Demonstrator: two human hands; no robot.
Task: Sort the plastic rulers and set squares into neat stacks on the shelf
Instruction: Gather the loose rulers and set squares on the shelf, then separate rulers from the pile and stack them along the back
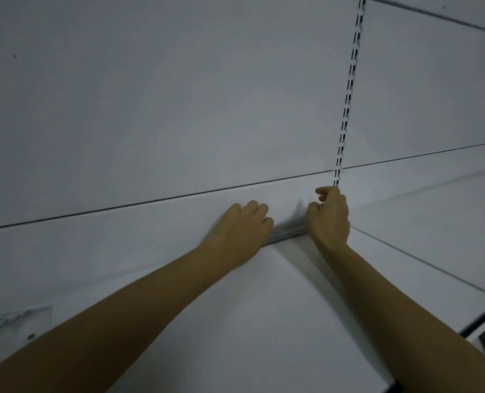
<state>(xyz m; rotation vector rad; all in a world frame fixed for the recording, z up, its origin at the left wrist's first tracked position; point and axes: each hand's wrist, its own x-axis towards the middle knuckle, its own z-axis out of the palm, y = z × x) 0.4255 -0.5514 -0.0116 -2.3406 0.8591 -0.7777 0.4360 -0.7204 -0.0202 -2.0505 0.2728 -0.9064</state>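
Hands squared a clear stack of rulers (pixel 288 236) along the shelf's (pixel 264 321) back edge: left hand (pixel 242 231) and right hand (pixel 330 218), fingers curled, capped its ends, long axis running between them.

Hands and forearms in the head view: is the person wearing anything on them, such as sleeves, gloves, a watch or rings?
Nothing worn is visible. The left hand and right hand are bare, with no gloves, and no rings or watch can be seen. Both forearms are uncovered to the frame edge, with no sleeves in view.
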